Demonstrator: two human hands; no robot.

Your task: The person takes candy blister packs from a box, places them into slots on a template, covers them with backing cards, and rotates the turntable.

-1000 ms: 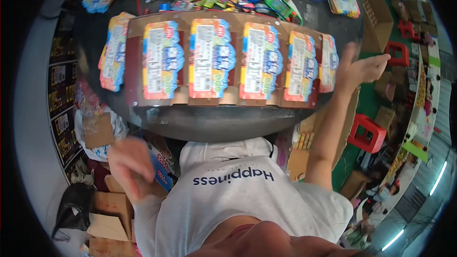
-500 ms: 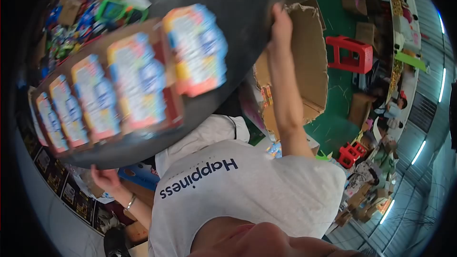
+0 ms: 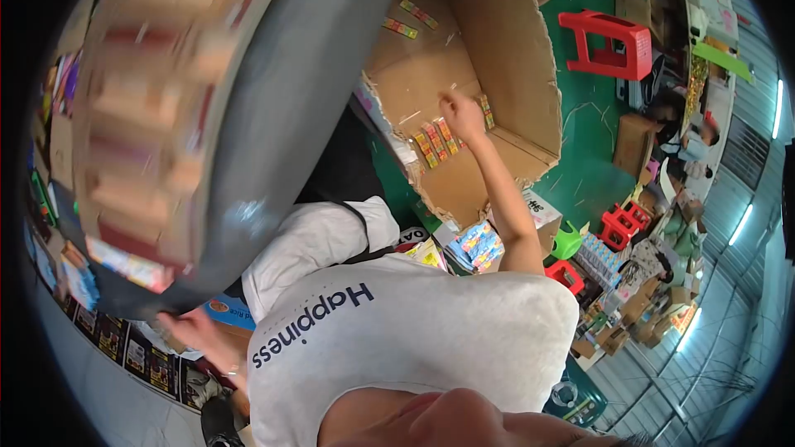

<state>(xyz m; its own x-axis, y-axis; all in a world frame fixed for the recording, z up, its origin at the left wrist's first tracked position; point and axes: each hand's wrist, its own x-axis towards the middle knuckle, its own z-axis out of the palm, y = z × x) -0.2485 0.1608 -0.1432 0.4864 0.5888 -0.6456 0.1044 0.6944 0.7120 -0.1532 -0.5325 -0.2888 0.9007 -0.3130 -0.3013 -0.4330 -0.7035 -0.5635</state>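
My right hand (image 3: 462,116) reaches down into a large torn-edged cardboard box (image 3: 513,58) at my right. Its fingers are curled together, and whatever they may hold is too small to make out. Small colourful strips (image 3: 431,145) lie on the box bottom beside that hand. At the near rim of a dark round tabletop (image 3: 277,128), my left hand (image 3: 195,338) has its fingers stretched out, somewhat blurred. On the tabletop rests a brown cardboard tray (image 3: 166,116) with dark red patches, smeared by motion. A colourful pack (image 3: 131,263) sits at the tray's near end.
A red stool (image 3: 613,45) stands on the green floor (image 3: 580,124) right of the box. Colourful packages (image 3: 476,246) lie near my right elbow. Farther right are more red stools (image 3: 625,223), cartons and people at a long table. A blue box (image 3: 228,310) is by my left hand.
My right hand has gone from the box's far rim down inside it. The view has turned right, showing the box's inside. My left hand stays near the tabletop's rim.
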